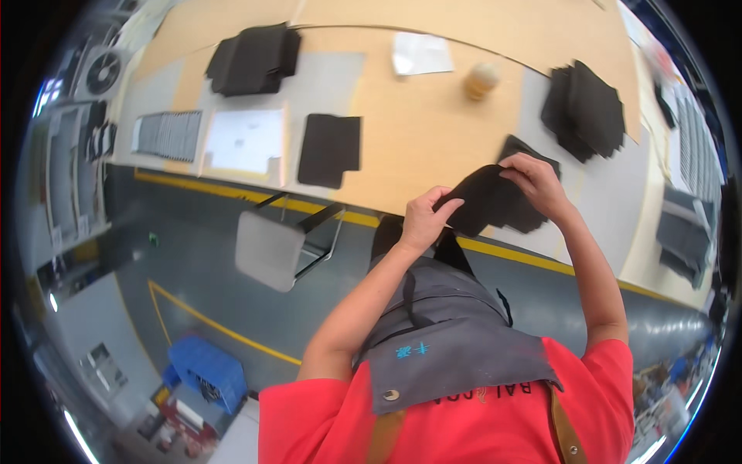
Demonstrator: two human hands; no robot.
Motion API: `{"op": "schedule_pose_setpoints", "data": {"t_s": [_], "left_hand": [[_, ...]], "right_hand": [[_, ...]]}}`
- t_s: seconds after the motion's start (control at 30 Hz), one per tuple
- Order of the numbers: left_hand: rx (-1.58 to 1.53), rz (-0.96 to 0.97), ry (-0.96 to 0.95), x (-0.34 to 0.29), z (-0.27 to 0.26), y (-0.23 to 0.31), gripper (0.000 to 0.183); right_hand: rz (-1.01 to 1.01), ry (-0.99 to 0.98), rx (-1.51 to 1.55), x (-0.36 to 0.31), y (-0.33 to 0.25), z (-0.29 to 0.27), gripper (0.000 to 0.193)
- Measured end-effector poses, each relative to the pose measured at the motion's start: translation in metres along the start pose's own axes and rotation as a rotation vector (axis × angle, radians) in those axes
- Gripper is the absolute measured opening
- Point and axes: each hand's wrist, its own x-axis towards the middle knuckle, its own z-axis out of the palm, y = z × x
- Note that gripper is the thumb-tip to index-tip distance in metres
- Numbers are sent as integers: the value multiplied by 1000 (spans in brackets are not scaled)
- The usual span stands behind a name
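Note:
A black cut fabric piece [473, 199] hangs between my two hands at the table's front edge. Its left edge is pinched by my left hand [427, 218], thumb toward the cloth. At the upper right corner my right hand [535, 179] grips it between thumb and fingers. Behind and to the right, partly covered by the held piece, lie more black pieces [533, 155] on the table. Left of my hands a single black piece [330, 148] with a notched corner rests flat near the edge.
Stacks of black pieces stand at the back left [253, 60] and right [585, 108]. A white paper [421, 54] and an amber-coloured container [481, 81] sit toward the back. A printed sheet [244, 141] lies at left. A stool [268, 249] stands before the table; a blue crate [207, 371] is on the floor.

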Motion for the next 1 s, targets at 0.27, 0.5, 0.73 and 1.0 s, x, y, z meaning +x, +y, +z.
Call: {"op": "schedule_pose_setpoints", "data": {"t_s": [0.27, 0.5, 0.73, 1.0], "left_hand": [[-363, -361, 388, -14, -143, -33, 22], [-366, -458, 507, 13, -208, -55, 25], [-276, -528, 529, 31, -232, -75, 27], [-318, -547, 484, 30, -239, -72, 28]], "right_hand": [[74, -167, 127, 150, -58, 111, 21], [94, -169, 153, 230, -68, 180, 24], [165, -163, 55, 266, -66, 215, 25], [176, -96, -6, 268, -67, 227, 23]]}}
